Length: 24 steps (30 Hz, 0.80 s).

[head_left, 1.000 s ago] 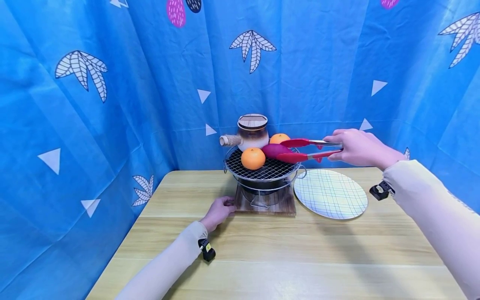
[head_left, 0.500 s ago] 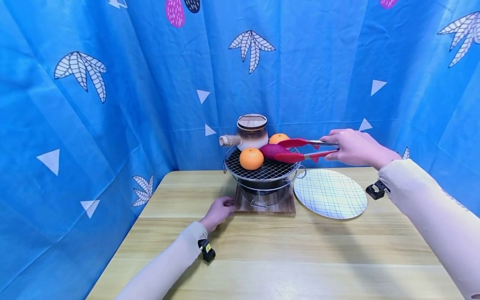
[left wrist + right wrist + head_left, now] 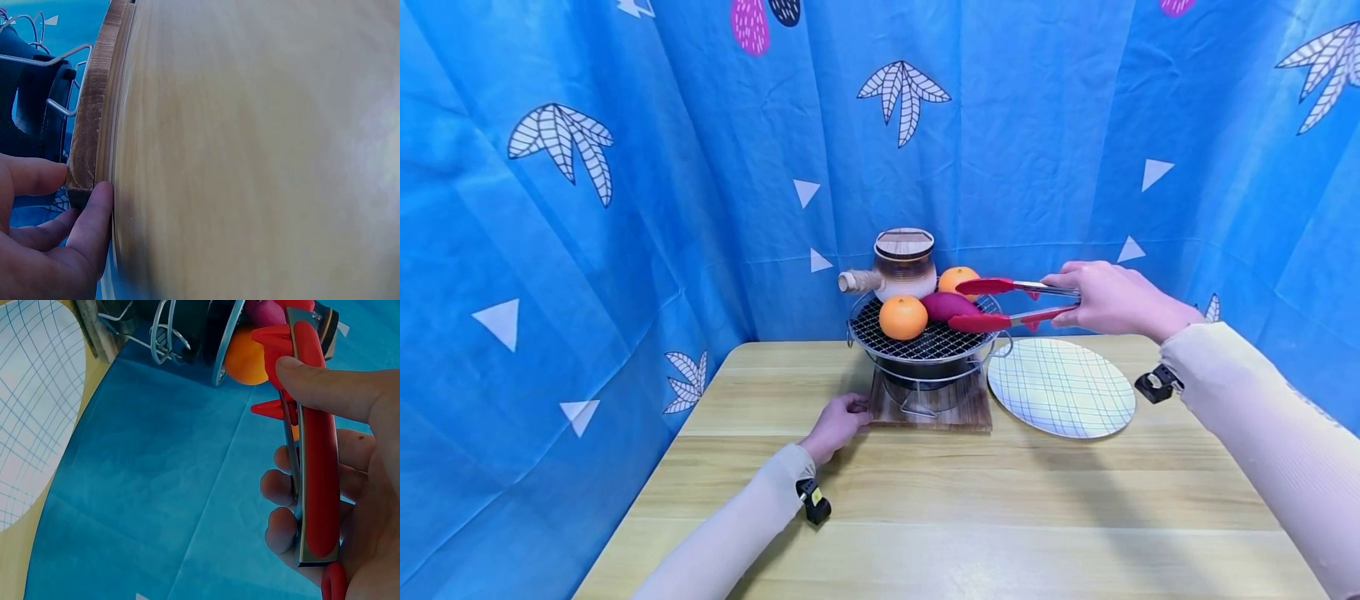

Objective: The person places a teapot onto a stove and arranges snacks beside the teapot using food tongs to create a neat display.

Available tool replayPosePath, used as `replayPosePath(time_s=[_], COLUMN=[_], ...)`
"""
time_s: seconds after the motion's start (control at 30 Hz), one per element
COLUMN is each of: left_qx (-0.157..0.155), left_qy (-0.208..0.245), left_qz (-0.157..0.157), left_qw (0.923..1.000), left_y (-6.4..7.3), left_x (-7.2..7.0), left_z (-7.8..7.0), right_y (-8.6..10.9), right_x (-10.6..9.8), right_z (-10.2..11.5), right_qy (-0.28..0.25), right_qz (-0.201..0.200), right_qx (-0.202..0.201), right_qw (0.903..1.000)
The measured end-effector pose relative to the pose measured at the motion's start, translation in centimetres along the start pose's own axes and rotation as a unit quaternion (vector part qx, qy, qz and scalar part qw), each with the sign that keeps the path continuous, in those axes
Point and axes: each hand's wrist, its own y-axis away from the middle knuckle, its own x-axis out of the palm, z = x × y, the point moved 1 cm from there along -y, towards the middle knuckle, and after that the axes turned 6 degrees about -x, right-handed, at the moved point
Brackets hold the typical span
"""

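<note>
In the head view my right hand [image 3: 1108,296] grips red-tipped tongs [image 3: 1022,319] from the right. Their two ends stand apart around the right end of a purple oval vegetable [image 3: 946,307], perhaps a sweet potato, on the round wire grill rack [image 3: 947,343]. One orange [image 3: 903,317] lies left of it and another orange [image 3: 957,278] behind it. My left hand [image 3: 837,425] pinches the front left corner of the dark wooden board [image 3: 955,412] under the grill. Thumb and fingers around that board corner show in the left wrist view, with the left hand [image 3: 50,250] partly cut off.
A brown and white pot [image 3: 904,275] with a side handle stands at the back of the rack. To the right of the grill lies a checked oval plate [image 3: 1063,387] on the wooden table [image 3: 925,500]. A blue curtain [image 3: 1037,167] hangs behind and at the sides.
The tongs first shift slightly left with the purple vegetable. Now their ends are spread wider, and the vegetable sits slightly lower. My left hand stays at the board corner.
</note>
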Motion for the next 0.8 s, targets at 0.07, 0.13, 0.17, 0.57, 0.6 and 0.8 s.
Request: replayPosePath(time_s=[0.07, 0.13, 0.17, 0.57, 0.6, 0.8], left_qx=[0.002, 0.005, 0.005, 0.004, 0.005, 0.008], left_qy=[0.003, 0.005, 0.007, 0.002, 0.001, -0.001], left_qz=[0.002, 0.003, 0.003, -0.002, -0.003, -0.009], left_qw=[1.0000, 1.0000, 1.0000, 1.0000, 1.0000, 0.9999], left_y=[0.0, -0.1, -0.1, -0.1, 0.0, 0.3], left_x=[0.0, 0.1, 0.1, 0.2, 0.2, 0.3], left_z=[0.0, 0.0, 0.0, -0.2, -0.2, -0.3], right_y=[0.2, 0.4, 0.5, 3.1, 3.3, 4.9], right_x=[0.0, -0.1, -0.1, -0.7, -0.7, -0.6], right_z=[-0.1, -0.2, -0.3, -1.9, -2.1, -3.7], right_qy=[-0.001, -0.003, -0.005, -0.012, -0.012, -0.020], right_qz=[0.001, 0.001, 0.000, -0.001, 0.001, 0.002], right_qx=[0.003, 0.007, 0.010, 0.037, 0.041, 0.061], right_qw=[1.0000, 1.0000, 0.9999, 0.9992, 0.9991, 0.9979])
